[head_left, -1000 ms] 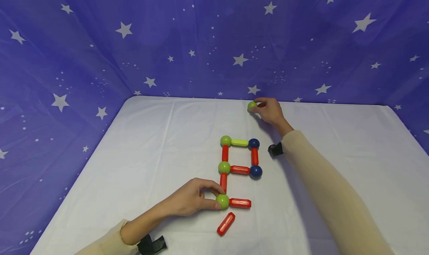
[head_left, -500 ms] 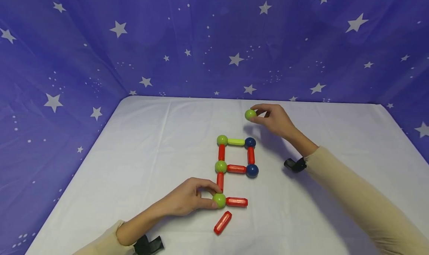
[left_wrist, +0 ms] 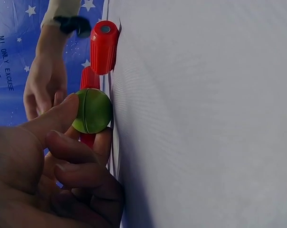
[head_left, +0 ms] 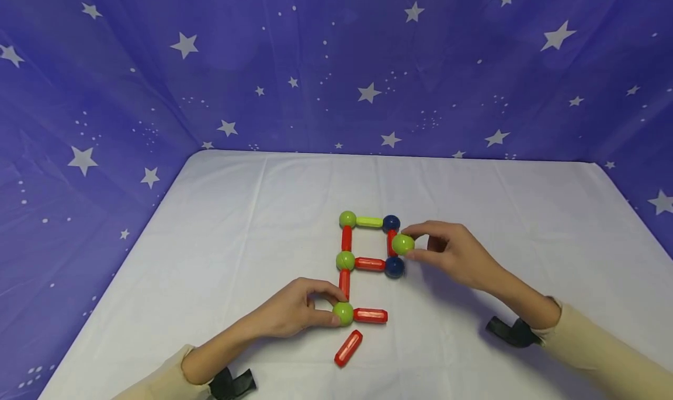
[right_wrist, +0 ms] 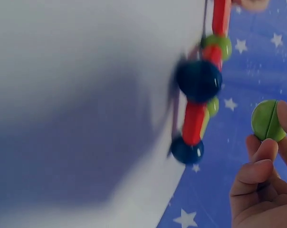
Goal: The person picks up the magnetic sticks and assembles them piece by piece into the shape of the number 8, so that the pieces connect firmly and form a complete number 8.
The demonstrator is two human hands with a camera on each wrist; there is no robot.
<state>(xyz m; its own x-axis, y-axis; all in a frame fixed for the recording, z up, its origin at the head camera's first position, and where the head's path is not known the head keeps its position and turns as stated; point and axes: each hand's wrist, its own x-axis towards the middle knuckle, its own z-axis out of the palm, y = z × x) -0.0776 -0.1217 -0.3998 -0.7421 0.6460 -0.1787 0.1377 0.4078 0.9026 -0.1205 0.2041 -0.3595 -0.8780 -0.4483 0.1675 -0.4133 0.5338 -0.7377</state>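
Note:
My left hand (head_left: 297, 308) pinches the lower green ball (head_left: 343, 313) between thumb and fingers. From that ball a red rod (head_left: 370, 315) points right, and another red rod (head_left: 344, 285) runs up to the middle green ball (head_left: 345, 260). Above the structure's right side, my right hand (head_left: 456, 253) pinches a separate green ball (right_wrist: 269, 120), raised off the table. In the head view it overlaps the upright red rod (head_left: 391, 243) between two dark blue balls (head_left: 395, 267). A yellow-green rod (head_left: 370, 222) and a green ball (head_left: 347, 219) form the top of the square.
A loose red rod (head_left: 349, 348) lies slanted just below the lower green ball. The table (head_left: 263, 225) has a white cloth, and a purple starry curtain (head_left: 315, 67) stands behind it and at both sides.
My right hand has carried its green ball from the table's far edge toward me, to over the structure's right side. The left hand keeps its hold; the head view shifted slightly.

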